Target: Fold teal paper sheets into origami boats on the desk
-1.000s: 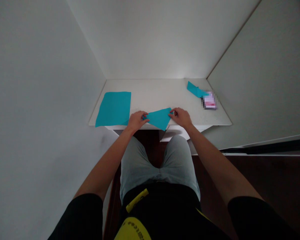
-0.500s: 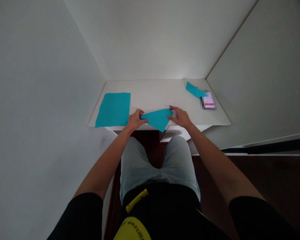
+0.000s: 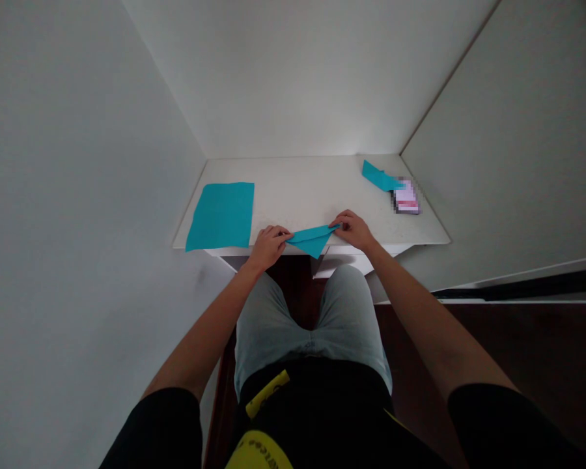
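A folded teal paper (image 3: 312, 239) lies at the front edge of the white table (image 3: 303, 189), its lower corner hanging past the edge. My left hand (image 3: 268, 245) pinches the paper's left tip, fingers closed. My right hand (image 3: 354, 228) pinches its right tip, fingers closed too. The paper now looks like a narrow triangle between both hands.
A flat teal sheet (image 3: 221, 214) lies at the table's left side. At the back right lie another folded teal piece (image 3: 378, 176) and a small blurred pink and white item (image 3: 407, 197). White walls close in on the left, back and right. My knees are under the front edge.
The teal paper has gone from a wider four-sided shape to a narrower triangle. Both hands have drawn slightly toward the table's front edge, still on its two tips.
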`<action>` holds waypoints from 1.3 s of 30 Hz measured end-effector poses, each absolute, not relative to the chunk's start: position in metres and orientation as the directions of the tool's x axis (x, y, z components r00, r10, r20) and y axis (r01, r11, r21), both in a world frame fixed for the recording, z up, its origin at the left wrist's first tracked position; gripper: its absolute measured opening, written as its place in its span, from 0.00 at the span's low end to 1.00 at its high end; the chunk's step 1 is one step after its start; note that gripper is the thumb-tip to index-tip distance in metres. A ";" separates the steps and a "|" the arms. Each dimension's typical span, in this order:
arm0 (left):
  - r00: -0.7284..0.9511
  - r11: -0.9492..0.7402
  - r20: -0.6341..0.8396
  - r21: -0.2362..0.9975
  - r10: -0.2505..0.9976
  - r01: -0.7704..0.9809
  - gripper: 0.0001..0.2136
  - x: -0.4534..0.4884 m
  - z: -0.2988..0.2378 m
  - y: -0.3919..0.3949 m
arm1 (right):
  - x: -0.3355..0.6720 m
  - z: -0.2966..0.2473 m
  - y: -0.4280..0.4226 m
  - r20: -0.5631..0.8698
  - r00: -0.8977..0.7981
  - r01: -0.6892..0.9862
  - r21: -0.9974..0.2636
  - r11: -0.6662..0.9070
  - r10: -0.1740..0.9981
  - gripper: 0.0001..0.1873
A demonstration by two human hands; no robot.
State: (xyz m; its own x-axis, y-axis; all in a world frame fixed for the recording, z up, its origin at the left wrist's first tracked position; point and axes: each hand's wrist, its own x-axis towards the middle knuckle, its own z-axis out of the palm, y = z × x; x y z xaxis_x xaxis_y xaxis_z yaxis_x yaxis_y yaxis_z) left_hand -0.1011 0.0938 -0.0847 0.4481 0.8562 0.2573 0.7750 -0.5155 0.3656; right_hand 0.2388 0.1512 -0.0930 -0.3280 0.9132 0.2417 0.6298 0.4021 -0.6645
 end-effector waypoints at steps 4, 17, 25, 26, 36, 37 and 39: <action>0.527 -0.588 0.265 0.288 0.808 0.756 0.26 -0.103 -0.089 0.074 | 0.241 -0.092 0.152 0.297 -0.369 0.632 -0.615 0.472 0.881 0.10; 0.481 -0.555 0.285 0.319 0.829 0.768 0.25 -0.097 -0.102 0.064 | 0.134 -0.081 0.086 0.293 -0.631 0.596 -0.411 0.690 0.719 0.36; 0.411 -0.521 0.339 0.362 0.846 0.773 0.22 -0.090 -0.107 0.064 | 0.194 -0.106 0.092 0.221 -0.594 0.680 -0.376 0.629 0.774 0.41; 0.400 -0.515 0.347 0.368 0.848 0.774 0.21 -0.089 -0.107 0.065 | 0.208 -0.106 0.094 0.218 -0.583 0.694 -0.368 0.619 0.783 0.43; 0.276 -0.417 0.337 0.481 0.900 0.772 0.14 -0.081 -0.102 0.068 | 0.238 -0.099 0.095 0.260 -0.498 0.740 -0.370 0.561 0.828 0.39; 0.270 -0.410 0.331 0.494 0.904 0.767 0.13 -0.081 -0.099 0.070 | 0.236 -0.097 0.095 0.280 -0.470 0.743 -0.387 0.546 0.837 0.32; 0.258 -0.392 0.311 0.527 0.915 0.754 0.10 -0.081 -0.092 0.077 | 0.236 -0.094 0.098 0.302 -0.417 0.734 -0.444 0.514 0.857 0.20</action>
State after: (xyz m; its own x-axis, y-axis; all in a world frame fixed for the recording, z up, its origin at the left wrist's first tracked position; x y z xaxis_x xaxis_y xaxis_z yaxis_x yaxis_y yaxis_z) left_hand -0.0811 0.0768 -0.0918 0.2585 0.9146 0.3108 0.7537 -0.3922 0.5274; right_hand 0.2357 0.0978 -0.0940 -0.4167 0.8572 0.3024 0.7340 0.5136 -0.4444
